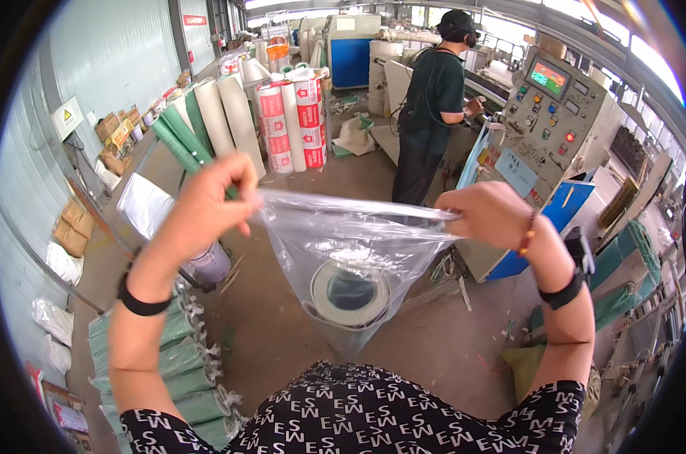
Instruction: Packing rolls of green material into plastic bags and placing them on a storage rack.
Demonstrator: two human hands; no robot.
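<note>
Both my arms are raised, stretching a clear plastic bag (358, 219) between my hands. At its left upper corner, my left hand (214, 193) pinches the film between thumb and fingers. My right hand (488, 216), with a beaded bracelet at the wrist, is closed on the opposite upper corner. The top edge runs taut from hand to hand, and the lower part narrows to a point toward me. Behind or inside the film is the round end of a white-rimmed roll (350, 293) with a hollow core; which of the two I cannot tell.
Plastic-wrapped green rolls (169, 371) lie stacked at lower left. Upright rolls (291, 125) stand farther off. A control cabinet (551, 121) with a lit screen is on the right. Beyond my hands, a person (432, 106) in dark clothes works at a machine. Scraps litter the floor.
</note>
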